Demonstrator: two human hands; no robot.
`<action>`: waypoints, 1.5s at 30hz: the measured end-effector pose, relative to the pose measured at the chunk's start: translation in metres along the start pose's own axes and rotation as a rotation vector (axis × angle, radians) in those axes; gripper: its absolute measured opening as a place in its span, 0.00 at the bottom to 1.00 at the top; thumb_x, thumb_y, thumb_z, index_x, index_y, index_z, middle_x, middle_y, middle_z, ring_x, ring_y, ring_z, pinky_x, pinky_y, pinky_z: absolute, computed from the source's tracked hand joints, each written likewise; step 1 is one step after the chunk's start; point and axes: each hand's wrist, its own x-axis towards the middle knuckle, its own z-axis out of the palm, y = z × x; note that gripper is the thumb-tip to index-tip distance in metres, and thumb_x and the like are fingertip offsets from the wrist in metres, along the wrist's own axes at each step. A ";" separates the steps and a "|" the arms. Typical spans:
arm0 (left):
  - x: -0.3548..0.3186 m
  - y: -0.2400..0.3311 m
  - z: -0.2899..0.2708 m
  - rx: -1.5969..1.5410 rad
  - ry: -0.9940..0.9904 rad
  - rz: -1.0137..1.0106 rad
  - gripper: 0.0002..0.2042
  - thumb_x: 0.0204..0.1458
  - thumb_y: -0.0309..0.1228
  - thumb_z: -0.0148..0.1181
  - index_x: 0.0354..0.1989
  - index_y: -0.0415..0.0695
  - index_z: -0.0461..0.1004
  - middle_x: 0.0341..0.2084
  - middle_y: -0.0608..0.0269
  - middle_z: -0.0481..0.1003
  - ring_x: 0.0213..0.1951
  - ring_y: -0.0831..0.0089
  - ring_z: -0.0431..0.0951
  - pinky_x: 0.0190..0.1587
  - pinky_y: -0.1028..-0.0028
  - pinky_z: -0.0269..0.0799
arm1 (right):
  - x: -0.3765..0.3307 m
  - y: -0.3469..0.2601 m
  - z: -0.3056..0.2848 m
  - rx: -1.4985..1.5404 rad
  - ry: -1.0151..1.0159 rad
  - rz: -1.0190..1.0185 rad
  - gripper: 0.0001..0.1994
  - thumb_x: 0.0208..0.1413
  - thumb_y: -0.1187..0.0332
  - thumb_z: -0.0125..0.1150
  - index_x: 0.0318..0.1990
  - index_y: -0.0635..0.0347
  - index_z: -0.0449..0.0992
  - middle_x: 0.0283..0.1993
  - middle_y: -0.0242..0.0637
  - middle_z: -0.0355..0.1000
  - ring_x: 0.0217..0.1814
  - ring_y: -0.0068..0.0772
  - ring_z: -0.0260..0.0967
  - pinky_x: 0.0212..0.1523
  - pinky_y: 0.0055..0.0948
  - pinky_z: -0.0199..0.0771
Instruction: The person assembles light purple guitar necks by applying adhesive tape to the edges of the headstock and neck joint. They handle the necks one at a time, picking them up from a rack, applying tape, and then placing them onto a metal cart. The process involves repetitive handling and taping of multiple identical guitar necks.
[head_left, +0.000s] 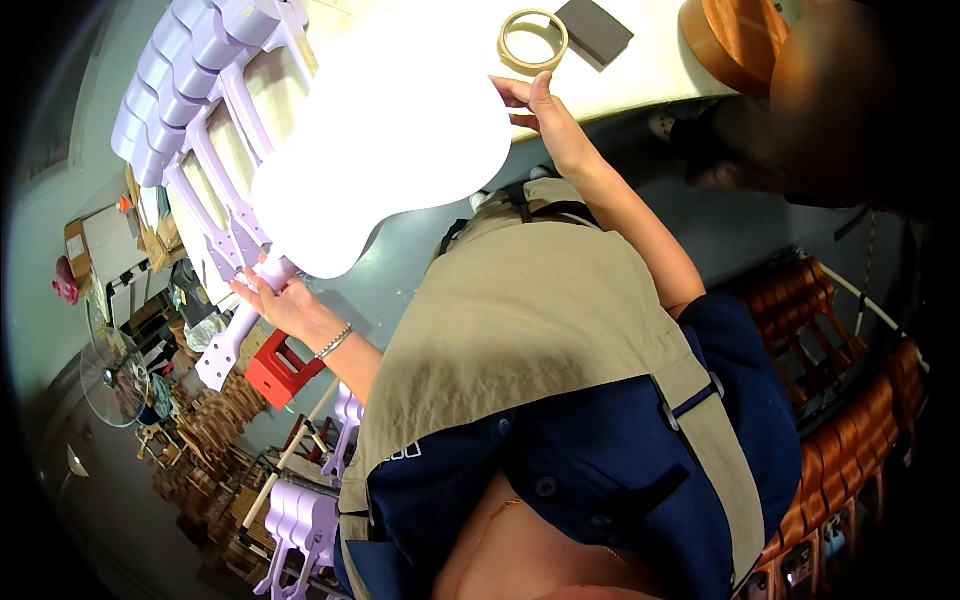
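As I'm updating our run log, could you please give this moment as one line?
left grip: on lilac neck; right grip: at edge of glare-whitened body, contact unclear; nearby: tape roll, grey block

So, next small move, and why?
Perhaps tilt the instrument body slightly: glare washes it white, hiding surface detail. The left hand is at the neck, the right hand at the body's edge, so both seem placed to steer it.

The left hand (293,306) holds a guitar (360,160) by its purple neck (240,326). The right hand (548,112) touches its bright body (410,130). A tape roll (507,58) lies nearby.
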 end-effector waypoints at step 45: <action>-0.054 0.054 0.097 -0.211 -0.385 0.214 0.18 0.60 0.40 0.36 0.48 0.38 0.54 0.54 0.41 0.60 0.48 0.53 0.71 0.47 0.59 0.74 | 0.045 0.181 -0.072 0.290 -0.085 -0.028 0.30 0.47 0.57 0.60 0.56 0.58 0.58 0.48 0.36 0.64 0.43 0.28 0.65 0.39 0.23 0.66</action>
